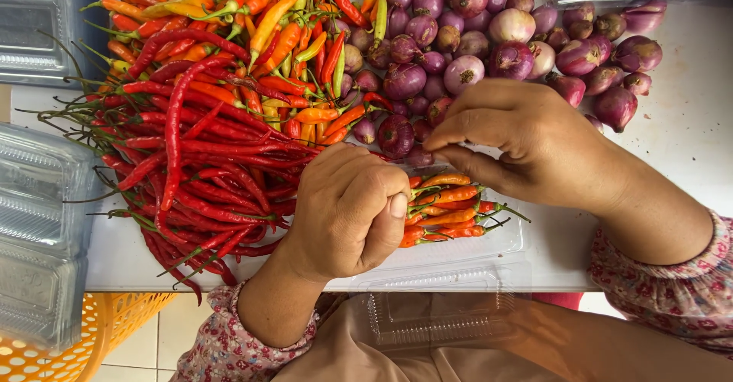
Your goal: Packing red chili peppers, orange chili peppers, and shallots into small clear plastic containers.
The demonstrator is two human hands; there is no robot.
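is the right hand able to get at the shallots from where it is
Probably yes: the right hand hovers at the near edge of the shallots, with nothing lying between them.

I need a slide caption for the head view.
Two hands over orange chilies in a clear tray, beside shallots.

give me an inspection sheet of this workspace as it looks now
surface: white table, bare at the right edge
job's things: clear plastic tray at the near edge with small orange chillies lying in it
clutter: pile of long red chillies at left, mixed orange and green chillies behind, heap of shallots at the back, stacked clear trays far left
grippers: left hand fisted beside the tray; right hand pinching fingers above the small orange chillies
cables: nothing seen
surroundings: orange basket on tiled floor, floral sleeves
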